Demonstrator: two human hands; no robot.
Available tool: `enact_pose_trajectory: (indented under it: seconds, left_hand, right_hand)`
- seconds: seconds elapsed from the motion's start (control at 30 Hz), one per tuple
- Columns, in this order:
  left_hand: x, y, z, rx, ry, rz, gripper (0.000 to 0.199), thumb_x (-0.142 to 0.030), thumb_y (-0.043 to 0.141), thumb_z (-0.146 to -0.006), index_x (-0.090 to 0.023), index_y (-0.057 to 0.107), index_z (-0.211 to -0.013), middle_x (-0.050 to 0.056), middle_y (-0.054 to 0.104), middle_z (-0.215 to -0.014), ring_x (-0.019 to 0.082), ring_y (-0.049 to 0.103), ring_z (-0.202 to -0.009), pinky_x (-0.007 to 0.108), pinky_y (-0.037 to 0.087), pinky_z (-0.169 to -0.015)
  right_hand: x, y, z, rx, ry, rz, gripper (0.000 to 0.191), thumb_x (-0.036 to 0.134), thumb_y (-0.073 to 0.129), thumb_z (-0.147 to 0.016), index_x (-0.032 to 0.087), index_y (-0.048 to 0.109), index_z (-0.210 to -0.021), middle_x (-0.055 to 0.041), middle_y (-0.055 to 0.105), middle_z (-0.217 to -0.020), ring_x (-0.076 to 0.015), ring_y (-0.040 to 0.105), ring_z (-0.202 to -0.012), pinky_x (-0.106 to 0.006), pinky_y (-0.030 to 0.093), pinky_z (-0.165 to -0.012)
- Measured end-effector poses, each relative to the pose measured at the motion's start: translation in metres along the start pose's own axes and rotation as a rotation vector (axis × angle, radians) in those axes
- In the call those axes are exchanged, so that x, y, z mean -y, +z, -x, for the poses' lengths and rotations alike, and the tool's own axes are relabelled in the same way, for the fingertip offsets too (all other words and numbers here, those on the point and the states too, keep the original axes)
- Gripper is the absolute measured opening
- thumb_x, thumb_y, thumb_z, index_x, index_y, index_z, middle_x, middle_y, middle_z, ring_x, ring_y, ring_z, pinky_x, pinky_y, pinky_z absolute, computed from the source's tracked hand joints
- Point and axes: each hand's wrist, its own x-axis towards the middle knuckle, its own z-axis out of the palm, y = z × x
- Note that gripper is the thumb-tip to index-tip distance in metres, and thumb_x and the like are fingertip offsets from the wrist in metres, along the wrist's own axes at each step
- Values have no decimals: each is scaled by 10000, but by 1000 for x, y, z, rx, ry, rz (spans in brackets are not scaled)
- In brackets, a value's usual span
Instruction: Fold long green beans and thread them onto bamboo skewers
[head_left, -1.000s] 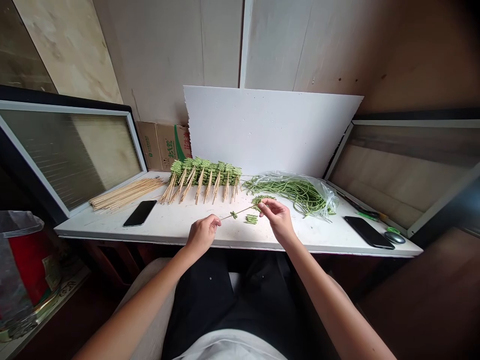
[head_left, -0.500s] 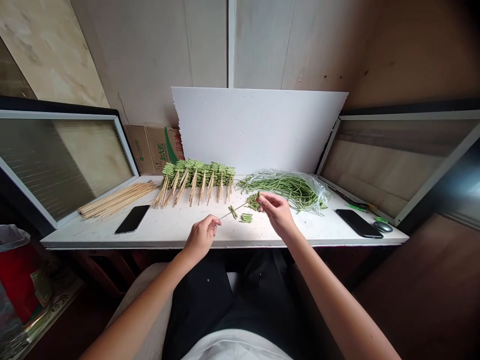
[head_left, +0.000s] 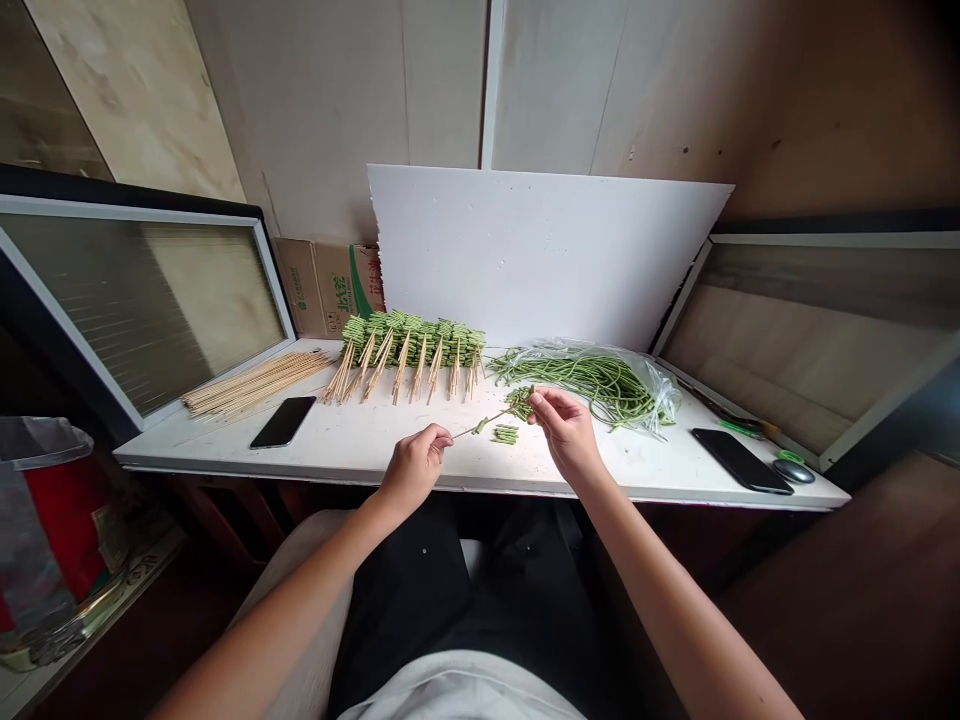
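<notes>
My left hand pinches one end of a thin skewer, which slants up to the right with green bean pieces on it. At the skewer's far end my right hand is closed, its fingertips at a bean piece. Behind them lies a small pile of cut beans. A short row of cut pieces rests on the white table between my hands. Further back, stacked bean skewers have their sticks pointing toward me.
Bare skewers and a phone lie at the left. Long beans in a plastic bag are at the right back. Another phone and a mouse lie at the right. A white board stands behind.
The whole view has shifted, so the table sits further right and is slightly tilted. Both hands keep their grip, and the bean pieces on the skewer have turned to lie more along it.
</notes>
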Motion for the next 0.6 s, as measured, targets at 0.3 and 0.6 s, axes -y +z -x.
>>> enact_pose_trajectory:
  seconds: [0.3,0.6]
  left_hand:
    - [-5,1,2,10,-53,69,214,-117,499,-937,-195,662,-823,25,722,-774,147,663,-662,247,510,-673]
    - [-19,-7,-2,-92,-38,48,230,-229,523,-1002,-178,698,-863,-9,610,-634,124,575,-575,234,451,-622]
  right_hand:
    - [2,11,7,53,-53,160,322,545,826,-776,236,741,-818,-68,702,-936,-206,607,-785,-359,532,-713]
    - [-3,25,16,84,6,122,335,549,840,-758,238,718,-787,-68,710,-943,-223,642,-842,-348,530,-700]
